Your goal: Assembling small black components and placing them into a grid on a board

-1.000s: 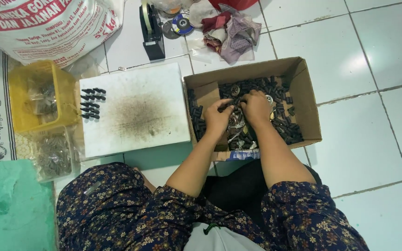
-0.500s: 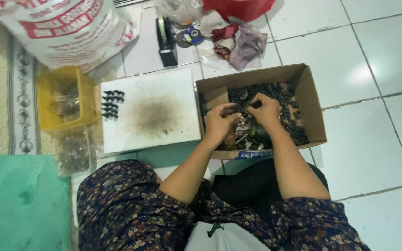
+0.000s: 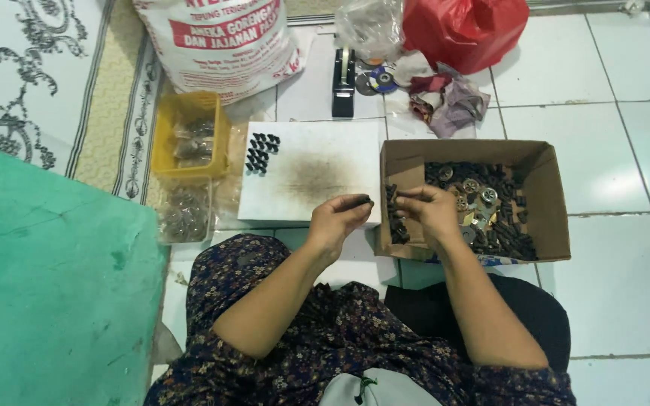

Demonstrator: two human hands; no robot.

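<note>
Bright, even light — soft shadows, tile glare, sharp

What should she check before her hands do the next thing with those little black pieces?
1. Left hand has a firm hold on the small black piece: ok, pinched at the fingertips.
2. Right hand holds a piece too: cannot tell, its fingers curl over the cardboard box edge.
3. White board has free room: ok, only a dark smudge in the middle.
4. Row of black pieces on the board lies tidy: ok, grouped at its far left corner.
5. Box has parts left: ok, dark and metal bits inside.
6. Yellow tray is within reach: cannot tell.
</note>
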